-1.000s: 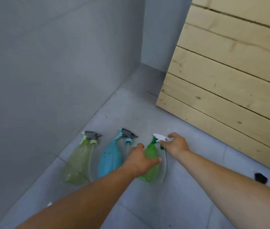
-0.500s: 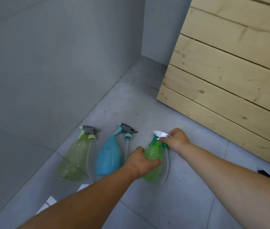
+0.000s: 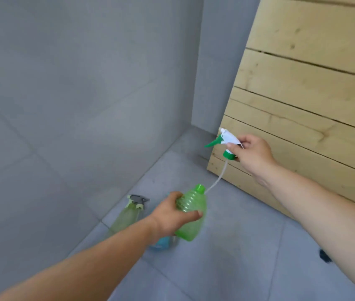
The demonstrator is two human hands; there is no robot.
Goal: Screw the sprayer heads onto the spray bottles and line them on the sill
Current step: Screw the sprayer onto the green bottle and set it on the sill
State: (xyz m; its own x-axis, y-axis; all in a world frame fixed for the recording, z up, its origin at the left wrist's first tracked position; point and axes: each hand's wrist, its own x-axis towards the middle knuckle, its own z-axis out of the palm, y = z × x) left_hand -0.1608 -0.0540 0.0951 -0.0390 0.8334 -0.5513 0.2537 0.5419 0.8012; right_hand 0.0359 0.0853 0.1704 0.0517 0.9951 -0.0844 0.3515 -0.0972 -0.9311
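Hands apart above the floor, our left wraps the light, ribbed, probably squeezable green bottle while our right pinches the rigid sprayer near its collar, the best grip, its limp tube trailing toward the neck.

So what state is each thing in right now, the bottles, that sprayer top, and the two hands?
Green bottle: lifted off the floor, neck open, no sprayer on it.
Sprayer head: held off the bottle, its tube hanging down toward the neck.
Yellow-green bottle: lying on the floor, sprayer at its neck.
Blue bottle: on the floor, mostly hidden.
Left hand: gripping the green bottle.
Right hand: gripping the sprayer head.
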